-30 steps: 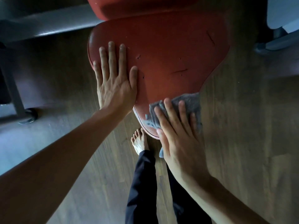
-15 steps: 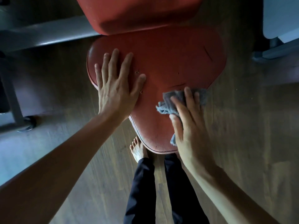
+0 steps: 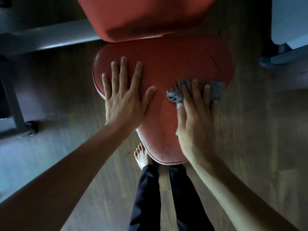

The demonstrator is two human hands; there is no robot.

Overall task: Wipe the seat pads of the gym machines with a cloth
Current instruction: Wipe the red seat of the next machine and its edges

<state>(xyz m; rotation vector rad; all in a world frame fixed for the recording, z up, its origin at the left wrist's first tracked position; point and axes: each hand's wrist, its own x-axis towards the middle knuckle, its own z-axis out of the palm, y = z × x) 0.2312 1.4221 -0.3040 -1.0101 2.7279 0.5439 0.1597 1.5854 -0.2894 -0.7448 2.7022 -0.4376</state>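
A red seat pad (image 3: 175,64) with a few small tears fills the middle of the head view. My left hand (image 3: 124,95) rests flat on its left side, fingers spread and straight. On the pad's right edge my right hand (image 3: 194,114) presses a grey cloth (image 3: 215,90) down with straight fingers. The cloth bunches out on both sides of my fingers, and part of it lies hidden under my palm.
A red back pad (image 3: 146,15) overhangs the seat at the top. Grey machine frame bars (image 3: 50,37) run along the left, with a foot (image 3: 28,129) on the wooden floor. Another machine base (image 3: 286,54) stands at the right. My bare foot (image 3: 141,155) and dark trouser legs are below.
My right hand has slid the cloth from the seat's near tip up along its right edge. My left hand stayed on the left side, fingers spreading wider.
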